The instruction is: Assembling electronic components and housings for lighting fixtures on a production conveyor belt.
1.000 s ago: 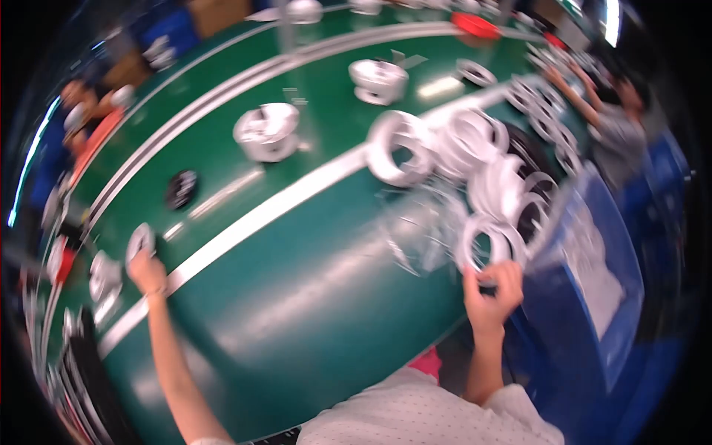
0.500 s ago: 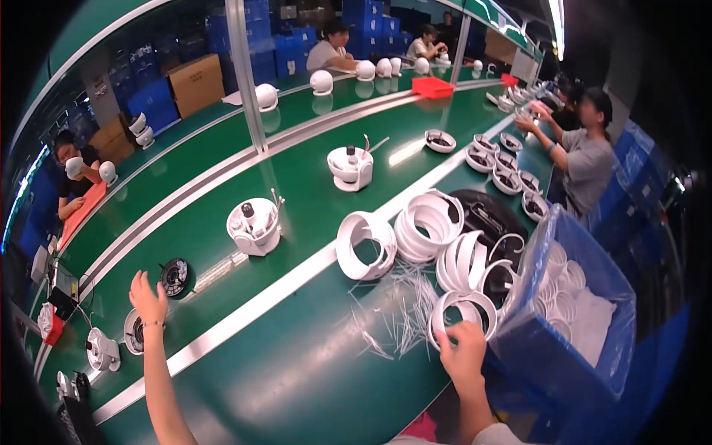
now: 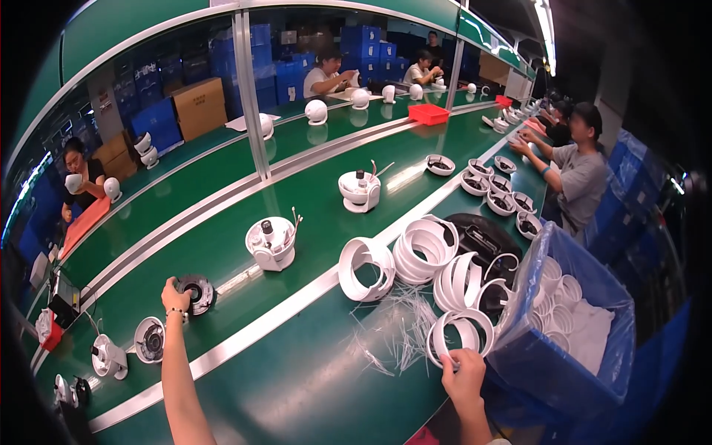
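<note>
My left hand (image 3: 176,298) reaches over the green belt, its fingers closed on the left edge of a black round plastic part (image 3: 199,295). Just below that hand lies a white bowl-shaped housing (image 3: 150,340) with a dark inside. My right hand (image 3: 463,377) pinches the lower rim of a white plastic ring (image 3: 439,343) beside the blue bin. More white rings (image 3: 425,251) are stacked behind it. Thin white strips (image 3: 400,326) lie scattered left of the right hand. Two white camera bases (image 3: 271,243) with wires stand farther along the belt.
A blue lined bin (image 3: 571,371) full of white rings stands at the right. Shallow white housings (image 3: 500,200) cluster behind it, near a co-worker (image 3: 575,167). A metal rail (image 3: 297,300) edges the belt. A red tray (image 3: 429,113) sits across the line.
My left hand has come down and closed on the black round part. The parts on the belt have shifted to the right. My right hand stays at the white ring.
</note>
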